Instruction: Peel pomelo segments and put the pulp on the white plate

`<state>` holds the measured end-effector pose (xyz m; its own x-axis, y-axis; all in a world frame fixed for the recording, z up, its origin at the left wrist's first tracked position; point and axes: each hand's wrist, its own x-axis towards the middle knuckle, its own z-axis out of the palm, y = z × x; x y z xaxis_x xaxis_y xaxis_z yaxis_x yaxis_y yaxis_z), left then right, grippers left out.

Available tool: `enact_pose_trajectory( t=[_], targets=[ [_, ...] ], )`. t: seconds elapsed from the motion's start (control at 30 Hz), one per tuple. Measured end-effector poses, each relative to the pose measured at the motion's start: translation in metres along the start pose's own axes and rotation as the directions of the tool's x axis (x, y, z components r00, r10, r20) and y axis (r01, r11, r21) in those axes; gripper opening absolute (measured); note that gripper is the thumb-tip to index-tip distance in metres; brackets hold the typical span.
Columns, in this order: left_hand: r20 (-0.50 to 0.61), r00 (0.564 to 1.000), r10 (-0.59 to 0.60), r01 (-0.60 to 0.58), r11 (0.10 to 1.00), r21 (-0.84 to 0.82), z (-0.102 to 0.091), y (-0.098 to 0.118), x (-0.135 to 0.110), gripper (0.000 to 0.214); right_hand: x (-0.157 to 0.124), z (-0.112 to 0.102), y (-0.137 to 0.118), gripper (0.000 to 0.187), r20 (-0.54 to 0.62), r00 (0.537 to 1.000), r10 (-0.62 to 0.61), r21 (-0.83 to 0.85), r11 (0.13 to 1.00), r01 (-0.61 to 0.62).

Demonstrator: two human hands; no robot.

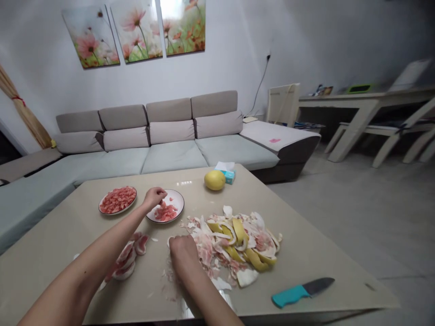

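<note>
Over the near-left rim of a white plate (176,199) with a dark edge, my left hand (153,198) is closed in a pinch; what its fingertips hold is hidden. Pink pomelo flesh (166,212) lies on that plate just below. My right hand (183,252) is curled shut at the left side of the peel heap, with the pale edge of a pomelo segment (169,242) showing beside its fingers. Partly behind my left forearm lie several pomelo segments (125,261) with white skin. A fuller plate of pink pomelo flesh (118,199) stands farther left.
Yellow pomelo peel and torn membranes (239,235) are heaped right of my right hand. A knife (302,292) with a turquoise handle lies near the front right edge. A whole yellow pomelo (214,180) and a tissue pack (228,174) sit at the back, before a sofa (173,154).
</note>
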<state>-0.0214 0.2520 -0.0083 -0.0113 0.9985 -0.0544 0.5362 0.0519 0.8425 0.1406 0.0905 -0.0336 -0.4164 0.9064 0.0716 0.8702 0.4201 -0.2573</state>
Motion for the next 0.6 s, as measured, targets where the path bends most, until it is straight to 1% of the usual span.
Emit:
enact_pose_trajectory(
  t=[0.07,0.17,0.2,0.3,0.37,0.43,0.5,0.6],
  targets=[
    [0.086,0.996,0.037,-0.047,0.992,0.118,0.0,-0.002,-0.005,0.032,0.0,0.0,-0.004,0.03,0.046,0.999,0.004,-0.009,1.0,-0.004],
    [0.199,0.977,0.073,-0.127,0.954,0.272,-0.008,-0.007,-0.016,0.031,0.0,-0.005,-0.008,0.018,0.092,0.996,0.009,-0.026,1.0,-0.007],
    [0.234,0.97,0.07,-0.144,0.937,0.317,-0.013,-0.01,-0.021,0.03,0.0,-0.007,-0.008,0.017,0.097,0.995,0.012,-0.028,1.0,-0.009],
    [0.326,0.945,0.013,-0.164,0.882,0.442,-0.041,-0.023,-0.04,0.03,0.0,-0.011,-0.009,0.027,0.098,0.995,0.019,-0.029,0.999,-0.016],
    [0.363,0.93,-0.046,-0.159,0.842,0.515,-0.062,-0.035,-0.056,0.029,0.0,-0.013,-0.01,0.031,0.09,0.996,0.02,-0.029,0.999,-0.017],
    [0.387,0.916,-0.109,-0.143,0.81,0.568,-0.079,-0.049,-0.071,0.028,-0.001,-0.014,-0.01,0.033,0.082,0.996,0.018,-0.028,0.999,-0.016],
    [0.405,0.902,-0.149,-0.132,0.799,0.587,-0.089,-0.06,-0.084,0.029,-0.003,-0.013,-0.011,0.033,0.08,0.997,0.015,-0.029,0.999,-0.013],
    [0.412,0.898,-0.158,-0.119,0.812,0.572,-0.095,-0.071,-0.097,0.031,-0.008,-0.01,-0.011,0.031,0.082,0.997,0.014,-0.032,0.999,-0.012]
  ],
)
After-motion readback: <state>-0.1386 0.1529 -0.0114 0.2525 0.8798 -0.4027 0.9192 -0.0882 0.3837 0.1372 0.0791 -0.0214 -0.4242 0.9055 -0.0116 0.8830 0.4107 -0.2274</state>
